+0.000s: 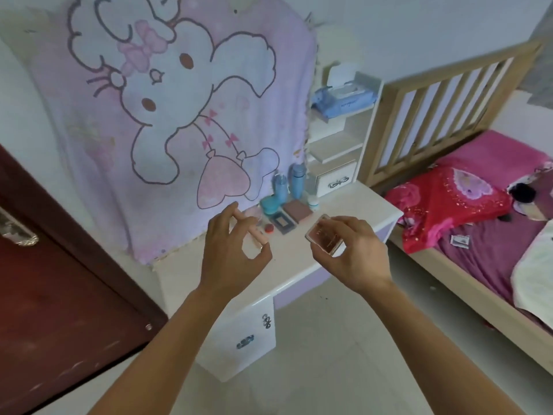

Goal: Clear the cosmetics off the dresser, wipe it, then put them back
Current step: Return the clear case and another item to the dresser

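Note:
My right hand (351,254) pinches a flat pinkish compact case (324,238) and holds it tilted above the white dresser top (353,205). My left hand (235,250) hovers over the dresser with fingers curled, thumb and forefinger forming a ring beside a small pink tube (259,236); whether it grips the tube is unclear. At the back of the dresser stand two blue bottles (296,179), a teal jar (270,205), a brown palette (297,211), a grey compact (282,223), a small red cap (269,227) and a little white bottle (313,202).
A pink rabbit-print cloth (179,115) hangs behind the dresser. A white shelf unit (344,139) with a blue wipes pack (344,100) stands at the back right. The bed (478,220) with a wooden headboard lies to the right. A dark red door (59,280) is on the left.

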A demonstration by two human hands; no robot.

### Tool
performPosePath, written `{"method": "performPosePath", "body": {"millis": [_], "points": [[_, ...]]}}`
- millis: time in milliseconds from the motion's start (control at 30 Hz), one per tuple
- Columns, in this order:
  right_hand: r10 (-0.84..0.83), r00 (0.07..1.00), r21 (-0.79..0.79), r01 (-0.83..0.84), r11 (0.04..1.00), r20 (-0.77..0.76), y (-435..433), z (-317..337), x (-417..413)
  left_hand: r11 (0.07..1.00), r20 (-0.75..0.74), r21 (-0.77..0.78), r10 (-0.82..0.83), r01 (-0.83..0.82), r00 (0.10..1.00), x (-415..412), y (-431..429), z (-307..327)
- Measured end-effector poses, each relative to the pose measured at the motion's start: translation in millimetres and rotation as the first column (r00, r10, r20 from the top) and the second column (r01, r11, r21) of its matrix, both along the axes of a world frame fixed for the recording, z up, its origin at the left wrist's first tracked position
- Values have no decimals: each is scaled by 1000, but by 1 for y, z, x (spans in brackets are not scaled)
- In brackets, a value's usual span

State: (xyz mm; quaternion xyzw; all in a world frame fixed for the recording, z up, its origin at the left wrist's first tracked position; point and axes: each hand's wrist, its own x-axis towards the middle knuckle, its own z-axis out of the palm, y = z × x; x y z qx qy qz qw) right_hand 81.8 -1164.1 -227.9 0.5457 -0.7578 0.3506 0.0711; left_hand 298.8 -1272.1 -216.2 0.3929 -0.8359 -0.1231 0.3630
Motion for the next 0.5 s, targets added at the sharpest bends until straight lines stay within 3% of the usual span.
{"method": "performPosePath", "body": {"millis": [200, 367, 500], "points": [[-25, 998, 71, 21, 997, 66, -61, -19, -85, 1000, 138, -3, -16, 16, 990, -77, -64, -20], [161, 981, 154, -177, 972, 106, -137, -43, -134, 991, 252, 48, 110, -126, 962, -106, -107, -57], [332, 926, 292, -372, 881, 178, -193, -70, -150, 962, 328, 101, 208, -253, 922, -105, -123, -85]]}}
